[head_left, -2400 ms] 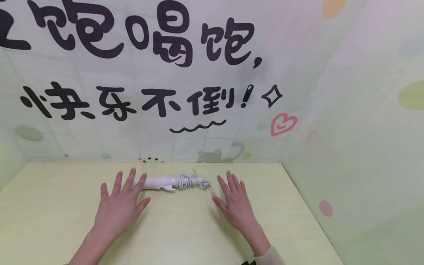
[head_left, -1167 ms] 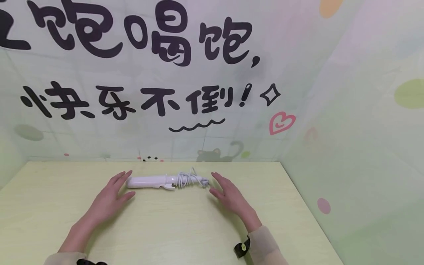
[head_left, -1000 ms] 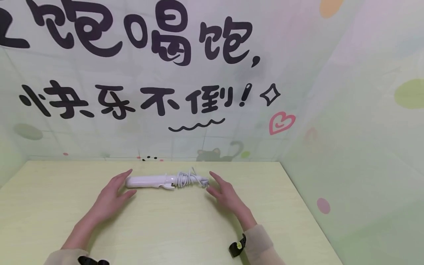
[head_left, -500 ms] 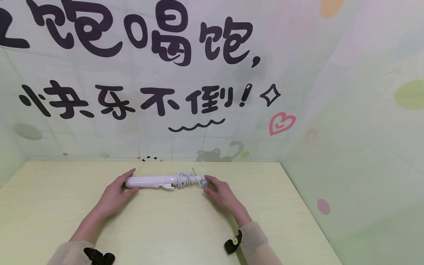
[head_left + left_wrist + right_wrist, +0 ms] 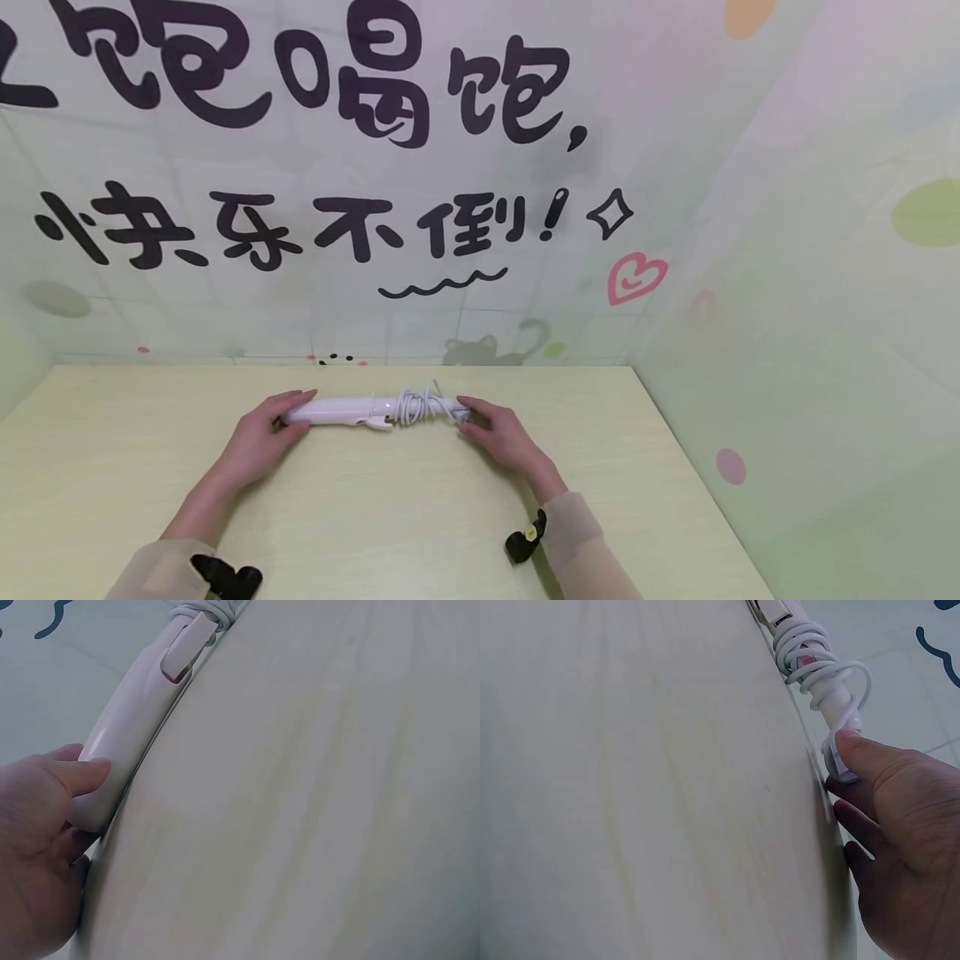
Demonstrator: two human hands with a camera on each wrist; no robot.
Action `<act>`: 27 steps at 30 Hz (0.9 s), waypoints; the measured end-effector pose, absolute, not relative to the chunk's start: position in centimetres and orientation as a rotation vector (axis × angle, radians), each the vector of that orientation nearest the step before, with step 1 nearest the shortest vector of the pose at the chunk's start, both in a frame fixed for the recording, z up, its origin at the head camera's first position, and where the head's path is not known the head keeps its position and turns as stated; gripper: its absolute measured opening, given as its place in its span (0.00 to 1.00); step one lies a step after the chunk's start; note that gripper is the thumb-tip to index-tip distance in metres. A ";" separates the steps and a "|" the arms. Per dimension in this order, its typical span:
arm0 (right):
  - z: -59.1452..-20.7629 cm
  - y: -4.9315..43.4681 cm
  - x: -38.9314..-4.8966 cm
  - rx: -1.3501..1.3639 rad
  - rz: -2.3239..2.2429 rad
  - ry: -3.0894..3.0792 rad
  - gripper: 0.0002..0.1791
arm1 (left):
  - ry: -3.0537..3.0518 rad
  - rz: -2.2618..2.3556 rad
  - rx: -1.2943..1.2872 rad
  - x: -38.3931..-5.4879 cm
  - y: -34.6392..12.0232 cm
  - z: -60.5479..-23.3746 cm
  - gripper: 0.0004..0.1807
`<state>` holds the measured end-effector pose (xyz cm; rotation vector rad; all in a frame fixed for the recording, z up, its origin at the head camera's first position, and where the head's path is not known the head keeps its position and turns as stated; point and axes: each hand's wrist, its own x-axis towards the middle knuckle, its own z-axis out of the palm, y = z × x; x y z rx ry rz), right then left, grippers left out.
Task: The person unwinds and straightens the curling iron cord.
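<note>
In the head view, a white wand is laid lengthwise on the table, along the back wall. Its plain end is gripped by the fingers of the left hand, its cord-wrapped end by those of the right hand; held at both ends, it is probably kept steady against rolling. Little room is left behind the wand, where the table's back edge runs, whereas a broad stretch of tabletop is offered on its near side. The side wall is set well apart from its wrapped end.

In the left wrist view, the wand's clip lever, farther along from the grip, is touched by neither hand.

In the right wrist view, the cord is coiled around the wand, presumably for tidiness. The pinch is placed beyond the coils; exactly what is covered by the fingertips cannot be told.
</note>
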<state>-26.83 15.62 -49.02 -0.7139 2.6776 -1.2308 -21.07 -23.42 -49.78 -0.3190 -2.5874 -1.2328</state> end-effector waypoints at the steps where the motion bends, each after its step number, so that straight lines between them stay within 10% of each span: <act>1: -49.1 15.6 -26.9 -0.727 -1.242 2.671 0.27 | -2.588 -1.229 -0.316 -21.1 -23.4 -49.8 0.26; 27: -48.5 16.7 -25.9 -0.624 -1.410 2.544 0.13 | -2.608 -1.309 -0.326 -19.8 -24.5 -49.7 0.20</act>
